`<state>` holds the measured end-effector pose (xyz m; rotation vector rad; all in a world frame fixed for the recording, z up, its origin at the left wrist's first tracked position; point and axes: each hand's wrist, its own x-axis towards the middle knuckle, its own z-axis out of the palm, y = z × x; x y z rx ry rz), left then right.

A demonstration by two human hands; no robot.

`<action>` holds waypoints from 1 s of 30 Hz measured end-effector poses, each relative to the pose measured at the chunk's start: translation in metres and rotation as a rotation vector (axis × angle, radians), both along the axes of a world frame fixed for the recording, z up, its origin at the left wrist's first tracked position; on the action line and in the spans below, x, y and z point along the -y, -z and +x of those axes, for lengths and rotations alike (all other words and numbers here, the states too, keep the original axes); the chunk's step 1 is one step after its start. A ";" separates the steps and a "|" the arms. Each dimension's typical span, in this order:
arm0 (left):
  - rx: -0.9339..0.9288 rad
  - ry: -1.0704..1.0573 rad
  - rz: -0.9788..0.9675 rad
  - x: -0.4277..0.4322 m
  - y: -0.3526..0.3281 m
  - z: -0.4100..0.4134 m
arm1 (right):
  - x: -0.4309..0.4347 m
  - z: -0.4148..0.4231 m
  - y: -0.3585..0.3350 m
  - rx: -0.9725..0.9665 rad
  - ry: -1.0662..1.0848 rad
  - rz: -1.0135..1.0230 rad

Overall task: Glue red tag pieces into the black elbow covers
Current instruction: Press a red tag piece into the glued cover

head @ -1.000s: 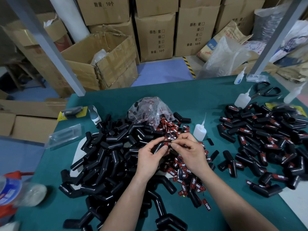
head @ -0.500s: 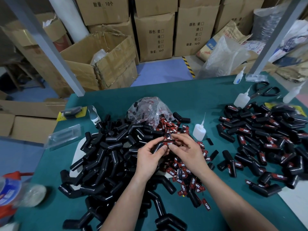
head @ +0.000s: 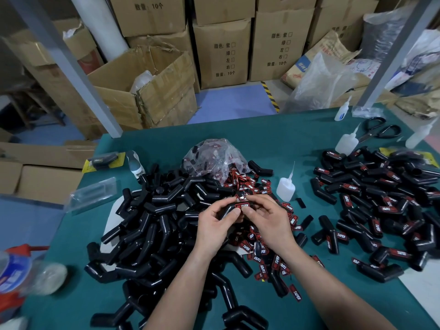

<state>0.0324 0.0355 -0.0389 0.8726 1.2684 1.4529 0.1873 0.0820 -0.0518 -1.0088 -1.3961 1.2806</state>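
Observation:
My left hand (head: pixel 215 227) grips a black elbow cover (head: pixel 229 209) over the middle of the green table (head: pixel 273 141). A red tag (head: pixel 242 206) lies on the cover, and my right hand (head: pixel 266 219) pinches it there with thumb and fingers. A heap of bare black covers (head: pixel 152 225) fills the table's left half. Loose red tags (head: pixel 266 256) lie scattered under and behind my hands, spilling from a clear bag (head: pixel 212 158). A small glue bottle (head: pixel 285 186) stands upright just right of the tags.
A pile of covers with red tags on them (head: pixel 381 206) lies at the right. Two more glue bottles (head: pixel 346 144) and black scissors (head: pixel 378 129) sit at the back right. A tape roll (head: pixel 21 275) is at the left edge. Cardboard boxes (head: pixel 221 51) stand behind the table.
Both hands stayed together over the tag pile. The tag and cover shifted only slightly between my fingers, with the tag's lettering now facing up.

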 end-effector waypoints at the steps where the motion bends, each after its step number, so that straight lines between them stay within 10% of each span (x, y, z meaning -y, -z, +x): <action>1: 0.004 -0.001 0.001 0.000 0.000 0.000 | 0.000 0.000 0.000 0.004 0.002 -0.002; 30: -0.016 -0.005 0.025 0.002 -0.005 -0.001 | 0.005 -0.004 -0.008 -0.201 -0.099 -0.040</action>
